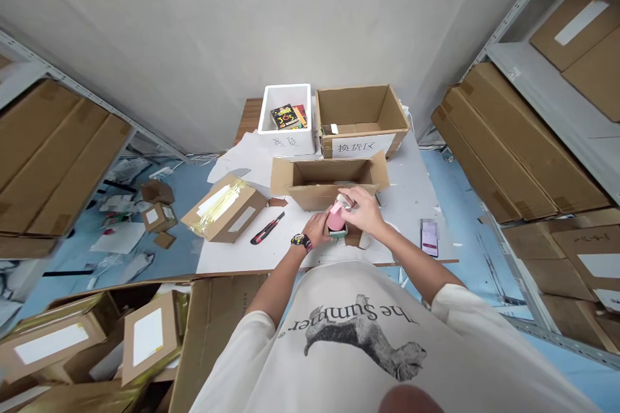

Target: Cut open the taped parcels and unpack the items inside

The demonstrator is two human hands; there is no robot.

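Observation:
A pink object with a pale top stands in a small green-edged box near the table's front edge. My right hand is closed around the pale top of the pink object. My left hand, with a watch on the wrist, rests against the left side of the pink object and small box; its fingers are partly hidden. Just behind them is an open cardboard box with its flaps spread. A red and black cutter lies to the left, beside a taped carton.
At the back stand a white foam box holding books and a larger labelled carton. A phone lies at the right. Shelves with cartons flank the table. A big box of parcels is at lower left.

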